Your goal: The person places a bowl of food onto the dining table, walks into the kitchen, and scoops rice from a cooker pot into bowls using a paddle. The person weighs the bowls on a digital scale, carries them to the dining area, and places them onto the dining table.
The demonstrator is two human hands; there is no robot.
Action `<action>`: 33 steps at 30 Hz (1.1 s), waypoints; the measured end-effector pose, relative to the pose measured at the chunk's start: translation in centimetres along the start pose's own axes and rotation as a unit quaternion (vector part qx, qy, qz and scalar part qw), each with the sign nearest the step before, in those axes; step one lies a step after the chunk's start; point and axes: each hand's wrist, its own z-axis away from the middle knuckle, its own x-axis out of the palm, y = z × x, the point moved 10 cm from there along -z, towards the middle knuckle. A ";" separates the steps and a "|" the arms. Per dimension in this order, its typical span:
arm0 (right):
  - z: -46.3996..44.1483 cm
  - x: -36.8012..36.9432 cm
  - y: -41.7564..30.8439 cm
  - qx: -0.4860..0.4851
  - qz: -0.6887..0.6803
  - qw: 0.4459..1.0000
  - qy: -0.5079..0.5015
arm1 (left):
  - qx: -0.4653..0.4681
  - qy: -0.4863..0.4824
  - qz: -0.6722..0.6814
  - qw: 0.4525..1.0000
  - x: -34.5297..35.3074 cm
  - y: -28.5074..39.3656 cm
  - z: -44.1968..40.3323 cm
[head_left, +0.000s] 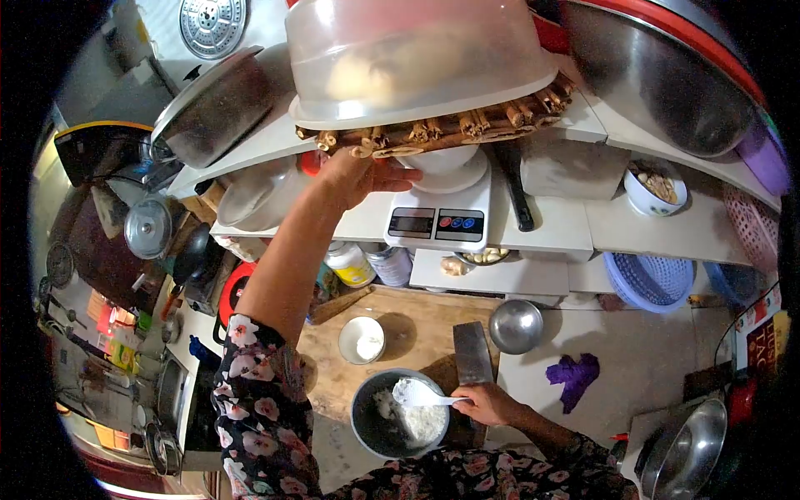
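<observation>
My left hand [363, 177] reaches up to the shelf, fingers stretched out beside a white bowl [446, 167] on a white kitchen scale [437, 212]. Whether the fingertips touch the bowl I cannot tell. My right hand [486, 404] is closed around the handle of a white rice paddle [417, 393]. The paddle's head lies over a grey pot [360, 425] with white flour [423, 425] inside. Behind the pot, a small white bowl [353, 326] holds some white powder. A cleaver [472, 352] lies just beyond my right hand.
A wooden board [408, 310] lies under the bowl. To its right are a steel bowl [516, 327] and a purple cloth-like piece [572, 380]. Overhead, a large translucent tub [350, 50] rests on a stick rack [408, 133]. A blue basket [650, 279] stands right.
</observation>
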 end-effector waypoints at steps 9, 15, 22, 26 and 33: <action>0.3 0.1 -0.8 -0.001 0.011 1.000 0.017 | 0.010 0.031 0.030 0.999 0.7 0.0 -0.7; 0.3 1.0 -1.0 0.034 0.038 0.999 0.015 | -0.035 0.099 0.010 0.994 -0.8 -0.3 2.9; -0.3 2.8 -0.9 -0.007 0.127 0.991 0.034 | -0.047 0.144 -0.060 0.987 -3.6 0.8 13.5; -0.3 3.2 -2.3 0.002 0.091 0.993 0.070 | -0.078 0.190 -0.041 0.978 -6.0 -1.0 22.8; -0.8 5.3 -2.9 0.088 0.090 0.989 0.081 | -0.170 0.339 -0.008 0.925 -13.4 -13.9 40.3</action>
